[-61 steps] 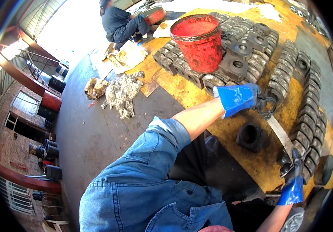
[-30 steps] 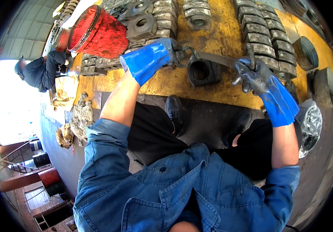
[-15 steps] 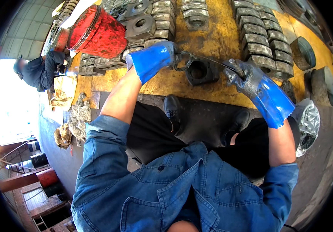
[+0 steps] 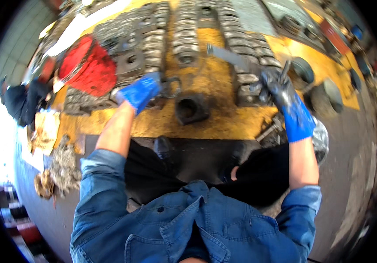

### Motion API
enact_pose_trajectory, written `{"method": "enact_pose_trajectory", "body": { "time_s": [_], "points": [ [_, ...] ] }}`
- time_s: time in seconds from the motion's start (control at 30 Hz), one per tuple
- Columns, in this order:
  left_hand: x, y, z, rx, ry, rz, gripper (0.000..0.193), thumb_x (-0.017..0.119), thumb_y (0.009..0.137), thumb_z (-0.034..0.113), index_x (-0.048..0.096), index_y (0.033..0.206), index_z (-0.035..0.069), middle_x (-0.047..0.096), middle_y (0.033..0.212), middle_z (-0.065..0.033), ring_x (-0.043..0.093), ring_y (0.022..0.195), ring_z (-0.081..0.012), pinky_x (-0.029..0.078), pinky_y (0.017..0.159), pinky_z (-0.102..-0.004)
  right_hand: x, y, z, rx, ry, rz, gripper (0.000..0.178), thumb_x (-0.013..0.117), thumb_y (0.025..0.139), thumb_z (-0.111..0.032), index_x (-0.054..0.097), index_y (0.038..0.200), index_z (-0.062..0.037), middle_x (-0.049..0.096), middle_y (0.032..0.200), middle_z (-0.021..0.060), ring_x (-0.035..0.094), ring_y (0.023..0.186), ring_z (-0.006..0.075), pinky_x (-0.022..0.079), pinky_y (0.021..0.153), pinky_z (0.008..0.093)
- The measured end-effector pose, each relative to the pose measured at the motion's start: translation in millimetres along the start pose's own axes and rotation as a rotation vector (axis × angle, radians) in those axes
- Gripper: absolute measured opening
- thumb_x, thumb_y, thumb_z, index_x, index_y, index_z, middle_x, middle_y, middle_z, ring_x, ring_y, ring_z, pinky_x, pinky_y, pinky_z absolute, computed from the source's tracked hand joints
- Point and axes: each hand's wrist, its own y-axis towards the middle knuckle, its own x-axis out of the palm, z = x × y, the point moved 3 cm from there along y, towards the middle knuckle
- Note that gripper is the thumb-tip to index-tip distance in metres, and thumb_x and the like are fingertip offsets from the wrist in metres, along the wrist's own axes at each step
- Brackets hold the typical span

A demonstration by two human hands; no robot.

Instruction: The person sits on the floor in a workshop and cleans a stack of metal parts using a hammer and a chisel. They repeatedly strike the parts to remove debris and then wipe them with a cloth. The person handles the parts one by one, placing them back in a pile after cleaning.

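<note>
Both my hands wear blue gloves with dark palms. My left hand [image 4: 141, 91] grips a small dark metal ring part [image 4: 171, 87] just left of a square metal block with a round hole [image 4: 191, 108] on the yellow mat [image 4: 214, 122]. My right hand [image 4: 284, 98] is closed around the handle end of a long flat metal bar [image 4: 230, 56], which slants up and to the left over rows of grey metal parts [image 4: 188, 30]. My blue denim sleeves come in from below.
A red bucket [image 4: 87, 68] stands at the left among grey metal parts. Another person in dark clothes [image 4: 19, 103] crouches at the far left. Rags and scraps [image 4: 61, 168] lie on the grey floor. Round dark parts [image 4: 304, 70] lie at the right.
The view has shifted. My right hand has lifted the bar away from the block and swung it up to the right; my left hand stays by the block with the ring part.
</note>
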Motion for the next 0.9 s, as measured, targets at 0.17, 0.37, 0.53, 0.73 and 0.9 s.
{"method": "enact_pose_trajectory", "body": {
  "time_s": [0.17, 0.37, 0.53, 0.73, 0.9],
  "points": [
    [3.1, 6.0, -20.4, 0.002, -0.019, 0.033, 0.023, 0.049, 0.088, 0.024, 0.060, 0.094, 0.004, 0.061, 0.085, -0.0169, 0.059, 0.076, -0.0297, 0.047, 0.069, -0.0389, -123.7, -39.3, -1.2, -0.015, 0.050, 0.371, 0.042, 0.058, 0.092, -0.042, 0.064, 0.103, -0.0024, 0.069, 0.080, 0.0094, 0.054, 0.052, 0.0107, 0.042, 0.046, 0.0240],
    [19.1, 24.1, -6.9, 0.025, -0.053, 0.026, 0.025, 0.050, 0.088, 0.024, 0.061, 0.094, 0.003, 0.062, 0.084, -0.0172, 0.060, 0.076, -0.0291, 0.047, 0.069, -0.0387, -282.5, -212.0, 124.9, 0.285, -0.196, 0.841, 0.037, 0.054, 0.094, -0.042, 0.063, 0.101, -0.0066, 0.066, 0.075, 0.0056, 0.053, 0.051, 0.0097, 0.041, 0.044, 0.0237],
    [20.3, 11.5, -9.9, -0.018, -0.025, 0.020, 0.027, 0.050, 0.088, 0.025, 0.062, 0.095, 0.002, 0.063, 0.084, -0.0174, 0.061, 0.076, -0.0286, 0.048, 0.069, -0.0386, -238.0, -295.1, 227.2, 0.505, -0.494, 1.044, 0.035, 0.052, 0.095, -0.036, 0.062, 0.111, -0.0069, 0.069, 0.073, 0.0098, 0.060, 0.047, 0.0147, 0.045, 0.043, 0.0298],
    [22.3, 7.3, 0.7, -0.026, -0.013, 0.008, 0.029, 0.051, 0.087, 0.026, 0.063, 0.096, 0.001, 0.064, 0.083, -0.0176, 0.062, 0.076, -0.0279, 0.048, 0.069, -0.0384, -181.9, -292.2, 271.0, 0.705, -1.215, 0.846, 0.034, 0.051, 0.090, -0.027, 0.054, 0.122, -0.0172, 0.066, 0.100, 0.0210, 0.065, 0.086, 0.0390, 0.051, 0.072, 0.0503],
    [-4.1, -7.9, -5.4, -0.028, 0.003, 0.027, 0.030, 0.051, 0.087, 0.027, 0.063, 0.097, 0.001, 0.064, 0.083, -0.0178, 0.063, 0.075, -0.0274, 0.049, 0.068, -0.0383, -150.1, -275.3, 320.0, 0.763, -1.216, 0.576, 0.035, 0.033, 0.096, -0.024, 0.058, 0.112, -0.0059, 0.065, 0.100, 0.0243, 0.063, 0.093, 0.0407, 0.049, 0.077, 0.0500]
  ]
}}
